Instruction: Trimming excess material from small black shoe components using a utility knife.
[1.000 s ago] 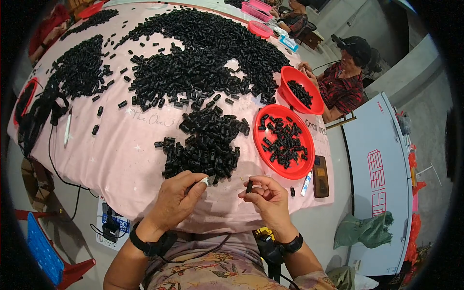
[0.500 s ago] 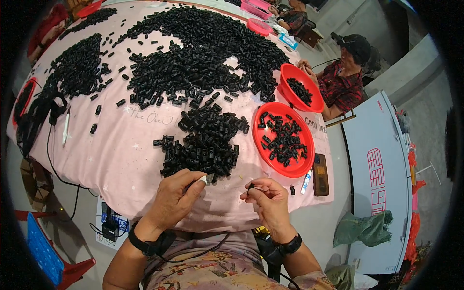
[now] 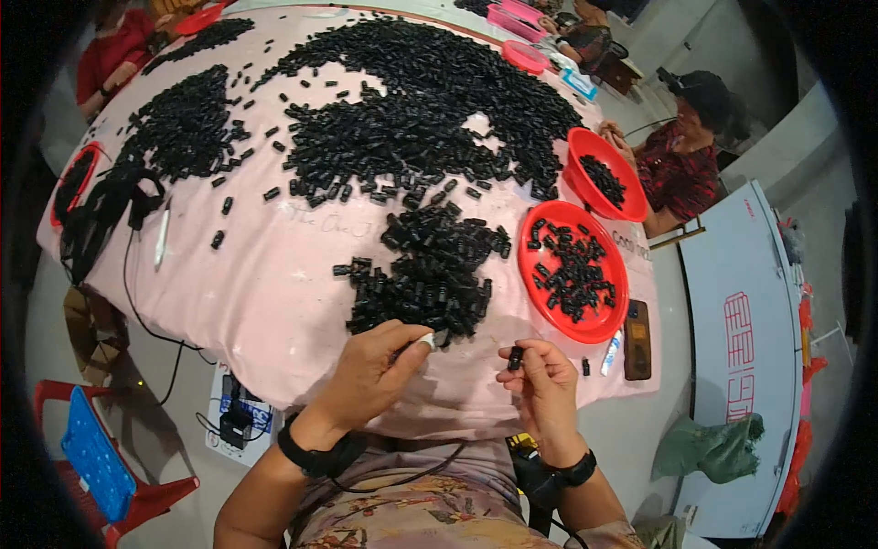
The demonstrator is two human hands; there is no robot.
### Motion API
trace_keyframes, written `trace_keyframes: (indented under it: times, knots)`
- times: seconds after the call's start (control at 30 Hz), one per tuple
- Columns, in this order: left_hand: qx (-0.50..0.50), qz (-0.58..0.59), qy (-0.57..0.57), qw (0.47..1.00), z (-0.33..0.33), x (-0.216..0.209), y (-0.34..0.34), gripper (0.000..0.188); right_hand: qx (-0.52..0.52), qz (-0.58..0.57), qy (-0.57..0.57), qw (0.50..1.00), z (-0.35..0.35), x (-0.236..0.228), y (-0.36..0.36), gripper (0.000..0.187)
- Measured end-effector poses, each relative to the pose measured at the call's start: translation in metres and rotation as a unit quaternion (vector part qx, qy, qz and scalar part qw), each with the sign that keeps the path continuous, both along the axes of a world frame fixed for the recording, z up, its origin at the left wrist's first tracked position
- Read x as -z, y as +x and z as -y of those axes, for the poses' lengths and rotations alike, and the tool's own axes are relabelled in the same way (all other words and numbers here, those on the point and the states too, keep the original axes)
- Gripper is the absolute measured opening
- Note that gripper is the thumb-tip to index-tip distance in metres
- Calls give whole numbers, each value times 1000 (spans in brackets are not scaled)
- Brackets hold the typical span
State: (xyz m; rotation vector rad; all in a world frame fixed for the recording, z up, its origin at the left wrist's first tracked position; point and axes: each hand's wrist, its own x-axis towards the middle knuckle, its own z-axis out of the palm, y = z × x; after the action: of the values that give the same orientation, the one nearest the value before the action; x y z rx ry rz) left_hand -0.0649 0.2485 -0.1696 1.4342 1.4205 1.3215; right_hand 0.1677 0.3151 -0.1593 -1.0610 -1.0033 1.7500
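Close to the near edge of a pink cloth, my left hand (image 3: 370, 371) is closed on a small white piece (image 3: 426, 339) with a grey, blade-like tip. That tip is beside a heap of small black cylindrical parts (image 3: 425, 274). To its right, my right hand (image 3: 547, 384) pinches one black cylindrical part (image 3: 516, 358) between thumb and fingers, held upright above the cloth. Beyond my right hand lies a red basin (image 3: 526, 265) with many such parts in it. A single black part (image 3: 585, 367) rests on the cloth by the basin.
Large spreads of black parts (image 3: 430, 101) cover the far table. A second red basin (image 3: 631, 174), a phone (image 3: 637, 340) and a white-blue packet (image 3: 612, 353) lie to the right. Co-workers (image 3: 681, 156) sit around the table. A red stool with blue top (image 3: 96, 457) stands left.
The whole view has shifted, so things appear farther right. The black part in my right hand has turned and now shows more fully. My left hand keeps its grip near the heap.
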Motion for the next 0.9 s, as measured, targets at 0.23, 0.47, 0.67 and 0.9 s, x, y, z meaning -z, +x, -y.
trace_keyframes:
  times: [0.23, 0.47, 0.67, 0.9]
  knots:
    - [-6, -12, -17, 1000, 2, -1, -2, 20, -50, 39, 52, 997, 4, -2, -8, 23]
    - [-26, -9, 20, 999, 2, 2, -3, 20, -58, 37, 52, 996, 11, -7, -17, 25]
    - [-29, -12, 35, 999, 3, 9, -3, 22, -71, 23, 23, 997, 11, -4, -21, 25]
    - [-46, -25, 80, 995, 0, 7, 2, 22, -78, 44, 36, 995, 10, 0, -17, 25]
